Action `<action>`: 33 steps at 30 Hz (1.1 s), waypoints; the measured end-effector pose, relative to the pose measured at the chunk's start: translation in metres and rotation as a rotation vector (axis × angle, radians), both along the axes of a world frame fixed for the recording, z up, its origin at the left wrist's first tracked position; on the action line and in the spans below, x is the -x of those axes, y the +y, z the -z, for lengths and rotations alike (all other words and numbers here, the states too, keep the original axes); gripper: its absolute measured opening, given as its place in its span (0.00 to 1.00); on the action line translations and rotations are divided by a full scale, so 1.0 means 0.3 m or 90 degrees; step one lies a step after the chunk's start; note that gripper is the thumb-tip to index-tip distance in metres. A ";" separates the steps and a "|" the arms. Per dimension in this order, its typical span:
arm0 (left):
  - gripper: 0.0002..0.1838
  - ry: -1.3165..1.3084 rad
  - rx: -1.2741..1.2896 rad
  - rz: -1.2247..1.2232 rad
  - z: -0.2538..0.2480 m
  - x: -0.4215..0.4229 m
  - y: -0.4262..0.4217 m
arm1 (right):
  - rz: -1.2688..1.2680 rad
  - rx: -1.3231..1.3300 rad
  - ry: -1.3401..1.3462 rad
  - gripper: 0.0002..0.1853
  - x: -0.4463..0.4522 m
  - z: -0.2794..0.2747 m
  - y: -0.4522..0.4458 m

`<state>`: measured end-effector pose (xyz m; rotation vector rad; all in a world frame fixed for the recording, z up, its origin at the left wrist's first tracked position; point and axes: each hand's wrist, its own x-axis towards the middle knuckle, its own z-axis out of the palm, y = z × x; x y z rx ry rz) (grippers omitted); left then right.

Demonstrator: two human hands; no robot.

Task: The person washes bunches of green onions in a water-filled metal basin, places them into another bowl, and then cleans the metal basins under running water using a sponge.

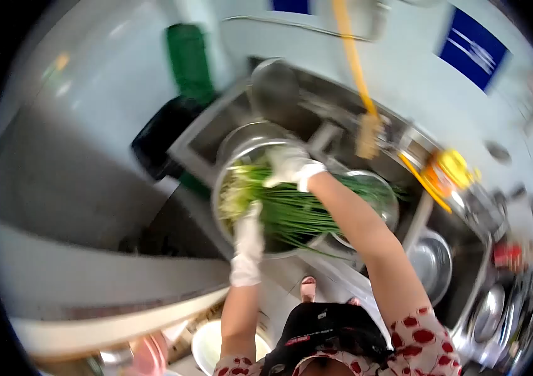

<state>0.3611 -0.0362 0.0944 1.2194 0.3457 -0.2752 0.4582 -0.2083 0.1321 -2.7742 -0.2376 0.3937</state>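
A large bunch of scallions (pixel 301 210) lies across a wide metal basin (pixel 219 232), its pale root ends to the left and its long green leaves stretching right. My left hand (pixel 249 244), in a white glove, grips the near side of the bunch by the pale ends, with some fingers hidden among the stalks. From the far side, my right hand (pixel 288 166), also gloved in white, closes over the stalks just right of the roots. Motion blurs its fingers. The leaf tips hang over a second metal bowl (pixel 390 203).
The basin stands at a steel sink (pixel 200 135). Another metal bowl (pixel 432 266) sits in the right compartment. A yellow hose (pixel 354 59) hangs down the wall near a yellow-lidded container (pixel 451 168). A black bin (pixel 163 138) stands left, and a white bucket (pixel 207 351) below.
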 end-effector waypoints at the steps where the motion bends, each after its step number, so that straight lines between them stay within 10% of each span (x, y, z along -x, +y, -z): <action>1: 0.23 -0.071 -0.033 0.024 -0.071 0.024 -0.017 | -0.024 -0.071 -0.124 0.32 0.041 -0.050 -0.027; 7: 0.25 -0.348 -0.305 -0.005 -0.199 0.116 -0.138 | 0.033 -0.212 -0.590 0.21 0.527 -0.417 -0.223; 11: 0.22 -0.516 -0.178 0.050 -0.370 0.342 -0.402 | 0.125 -0.340 -0.584 0.20 0.912 -0.451 -0.434; 17: 0.16 -0.647 -0.114 0.459 -0.304 0.706 -0.790 | 0.402 -0.506 -0.513 0.12 1.470 -0.364 -0.766; 19: 0.13 -0.713 -0.170 0.659 -0.276 0.845 -0.929 | 0.412 -0.807 -0.450 0.13 1.655 -0.277 -0.886; 22: 0.17 -0.568 -0.187 0.969 -0.108 1.032 -1.136 | 0.732 -0.186 -0.175 0.18 1.821 0.063 -1.039; 23: 0.23 -0.789 -0.311 1.030 0.038 1.034 -1.197 | 0.807 0.031 -0.067 0.20 1.874 0.199 -1.106; 25: 0.31 -1.102 -0.703 1.164 0.132 1.098 -1.256 | 0.694 0.162 -0.406 0.21 2.066 0.555 -1.196; 29: 0.32 -0.792 -0.610 1.306 0.235 1.198 -1.376 | 1.203 -0.803 -0.490 0.23 2.500 0.458 -1.241; 33: 0.30 -0.892 -0.678 1.223 0.325 1.226 -1.426 | 1.227 -1.171 -0.468 0.23 2.850 0.564 -1.214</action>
